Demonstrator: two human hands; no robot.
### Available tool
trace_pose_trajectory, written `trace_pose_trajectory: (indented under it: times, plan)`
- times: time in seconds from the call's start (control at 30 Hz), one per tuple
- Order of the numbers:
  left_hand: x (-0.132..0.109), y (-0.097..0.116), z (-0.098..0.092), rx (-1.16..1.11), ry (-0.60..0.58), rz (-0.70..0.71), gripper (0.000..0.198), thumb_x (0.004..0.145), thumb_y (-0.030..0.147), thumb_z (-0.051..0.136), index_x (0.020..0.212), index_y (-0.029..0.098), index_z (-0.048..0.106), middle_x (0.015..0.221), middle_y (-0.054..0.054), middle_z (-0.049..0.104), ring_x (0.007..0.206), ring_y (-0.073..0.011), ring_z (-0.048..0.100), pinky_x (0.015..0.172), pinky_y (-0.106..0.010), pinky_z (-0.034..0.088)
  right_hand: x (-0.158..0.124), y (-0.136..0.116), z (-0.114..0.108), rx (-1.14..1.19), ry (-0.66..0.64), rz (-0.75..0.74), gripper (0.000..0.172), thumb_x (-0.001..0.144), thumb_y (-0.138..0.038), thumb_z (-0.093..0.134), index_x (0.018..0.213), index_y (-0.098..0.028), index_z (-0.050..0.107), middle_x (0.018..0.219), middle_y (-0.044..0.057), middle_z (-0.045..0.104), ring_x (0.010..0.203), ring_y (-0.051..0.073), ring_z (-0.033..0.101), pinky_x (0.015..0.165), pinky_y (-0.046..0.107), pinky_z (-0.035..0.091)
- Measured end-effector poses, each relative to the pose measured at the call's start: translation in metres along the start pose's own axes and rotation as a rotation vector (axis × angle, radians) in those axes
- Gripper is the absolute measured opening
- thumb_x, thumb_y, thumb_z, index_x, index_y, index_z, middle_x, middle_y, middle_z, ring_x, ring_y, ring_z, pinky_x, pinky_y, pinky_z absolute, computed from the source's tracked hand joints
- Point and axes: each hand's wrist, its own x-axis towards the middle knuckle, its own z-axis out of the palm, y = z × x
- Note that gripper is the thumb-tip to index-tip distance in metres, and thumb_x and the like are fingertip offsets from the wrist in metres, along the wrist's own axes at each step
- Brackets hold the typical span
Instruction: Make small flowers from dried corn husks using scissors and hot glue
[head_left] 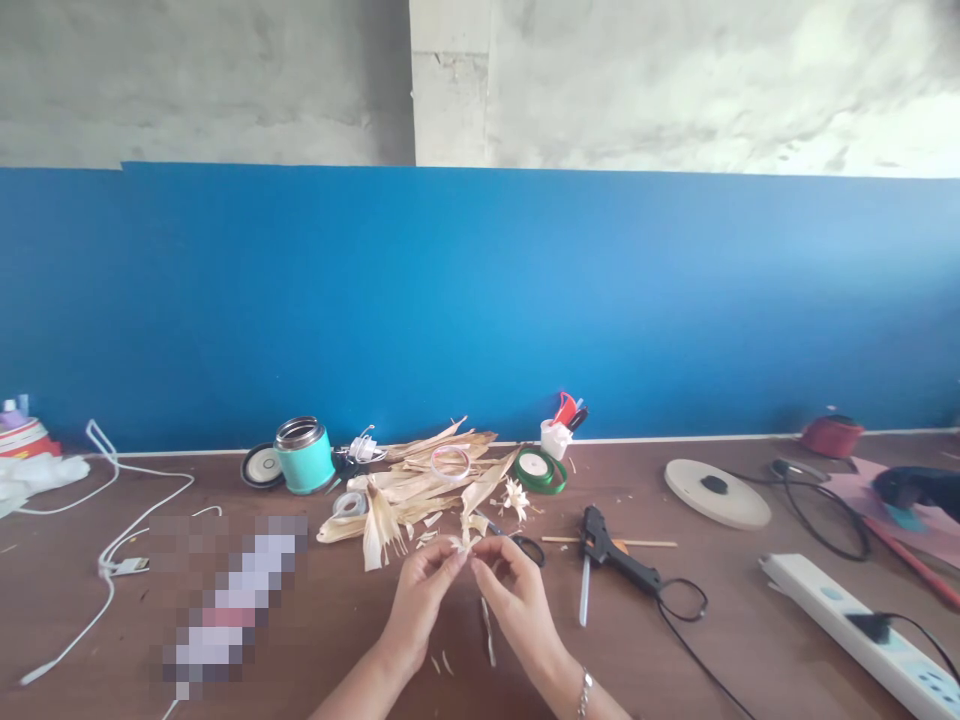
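My left hand (421, 592) and my right hand (517, 596) meet fingertip to fingertip above the brown table, both in a pinch. Between them is a small pale piece of dried corn husk (463, 545), partly hidden by the fingers. Just behind lies a heap of corn husks (427, 478), with one fringed strip (381, 530) at its front left. A husk flower (515, 498) rests right of the heap. The dark handle of a pair of scissors (534, 550) shows beside my right hand. A thin husk strip (488, 630) lies below that hand.
A black glue gun (619, 558) and a wooden stick (652, 544) lie to the right, near a white power strip (855, 625). Behind are a green ribbon roll (553, 478), a white cup of pens (556, 440) and a turquoise jar (306, 462). White cables (109, 540) run along the left.
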Motion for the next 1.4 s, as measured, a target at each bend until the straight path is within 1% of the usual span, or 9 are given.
trace_pose_trajectory:
  times: [0.13, 0.37, 0.47, 0.6, 0.73, 0.9, 1.0, 1.17, 1.4]
  plan:
    - [-0.001, 0.0, 0.0, -0.044, -0.035, -0.035, 0.022, 0.072, 0.04, 0.069, 0.073, 0.018, 0.073, 0.081, -0.002, 0.066, 0.085, -0.0197, 0.058, 0.08, -0.027, 0.043, 0.002, 0.001, -0.001, 0.069, 0.046, 0.048, 0.012, 0.073, -0.029, 0.062, 0.074, -0.017, 0.061, 0.071, 0.002, 0.063, 0.063, 0.016, 0.052, 0.061, 0.026, 0.041]
    - [-0.001, 0.005, -0.001, -0.069, -0.113, -0.051, 0.022, 0.074, 0.039, 0.067, 0.071, 0.018, 0.073, 0.08, -0.002, 0.066, 0.084, -0.0199, 0.057, 0.082, -0.029, 0.041, 0.004, 0.006, -0.001, 0.127, 0.041, 0.038, 0.011, 0.073, -0.028, 0.064, 0.072, -0.018, 0.06, 0.069, 0.001, 0.061, 0.062, 0.015, 0.051, 0.06, 0.025, 0.041]
    - [-0.001, 0.006, -0.001, -0.036, -0.102, -0.037, 0.022, 0.073, 0.04, 0.068, 0.071, 0.018, 0.073, 0.081, -0.002, 0.067, 0.084, -0.0207, 0.059, 0.082, -0.03, 0.042, 0.003, 0.004, 0.0, 0.115, 0.061, 0.039, 0.01, 0.071, -0.027, 0.064, 0.07, -0.018, 0.059, 0.066, 0.0, 0.06, 0.06, 0.014, 0.05, 0.058, 0.024, 0.04]
    - [-0.001, 0.003, 0.0, 0.057, -0.044, 0.046, 0.023, 0.074, 0.041, 0.066, 0.072, 0.018, 0.072, 0.083, -0.004, 0.068, 0.084, -0.0217, 0.06, 0.08, -0.03, 0.044, 0.002, 0.002, 0.001, 0.058, 0.065, 0.007, 0.011, 0.071, -0.027, 0.063, 0.066, -0.018, 0.06, 0.064, 0.001, 0.06, 0.059, 0.015, 0.049, 0.058, 0.025, 0.04]
    - [0.002, -0.002, -0.003, 0.179, -0.002, 0.183, 0.027, 0.079, 0.042, 0.06, 0.072, 0.017, 0.068, 0.084, -0.006, 0.066, 0.085, -0.0223, 0.059, 0.081, -0.031, 0.045, 0.0, 0.001, 0.0, 0.053, -0.011, -0.048, 0.014, 0.077, -0.03, 0.061, 0.073, -0.018, 0.065, 0.072, 0.003, 0.064, 0.066, 0.016, 0.052, 0.064, 0.026, 0.041]
    - [0.0, -0.003, -0.005, 0.344, 0.069, 0.359, 0.026, 0.084, 0.039, 0.053, 0.071, 0.018, 0.06, 0.081, -0.006, 0.06, 0.082, -0.0216, 0.057, 0.077, -0.031, 0.045, -0.001, -0.005, -0.003, 0.197, -0.001, 0.024, 0.025, 0.077, -0.042, 0.062, 0.07, -0.018, 0.062, 0.068, 0.002, 0.061, 0.066, 0.017, 0.051, 0.064, 0.026, 0.041]
    - [-0.002, 0.0, -0.005, 0.4, 0.063, 0.452, 0.025, 0.087, 0.034, 0.05, 0.069, 0.02, 0.057, 0.078, -0.006, 0.06, 0.08, -0.021, 0.055, 0.075, -0.031, 0.044, 0.0, -0.009, -0.005, 0.282, 0.005, 0.068, 0.031, 0.077, -0.047, 0.061, 0.067, -0.018, 0.06, 0.067, 0.001, 0.059, 0.068, 0.018, 0.052, 0.066, 0.026, 0.042]
    - [-0.004, 0.003, -0.004, 0.47, 0.013, 0.488, 0.025, 0.089, 0.029, 0.047, 0.068, 0.02, 0.058, 0.078, -0.005, 0.061, 0.08, -0.0203, 0.055, 0.076, -0.031, 0.043, 0.001, -0.01, -0.005, 0.33, -0.022, 0.092, 0.032, 0.078, -0.046, 0.06, 0.063, -0.018, 0.058, 0.064, 0.0, 0.057, 0.067, 0.016, 0.051, 0.068, 0.026, 0.041]
    - [-0.003, 0.003, -0.004, 0.493, -0.043, 0.504, 0.019, 0.086, 0.031, 0.052, 0.076, 0.02, 0.064, 0.084, -0.007, 0.065, 0.086, -0.0223, 0.057, 0.08, -0.034, 0.046, 0.002, -0.005, -0.005, 0.401, -0.022, 0.102, 0.031, 0.074, -0.044, 0.065, 0.061, -0.018, 0.055, 0.059, -0.003, 0.052, 0.06, 0.013, 0.046, 0.061, 0.024, 0.039]
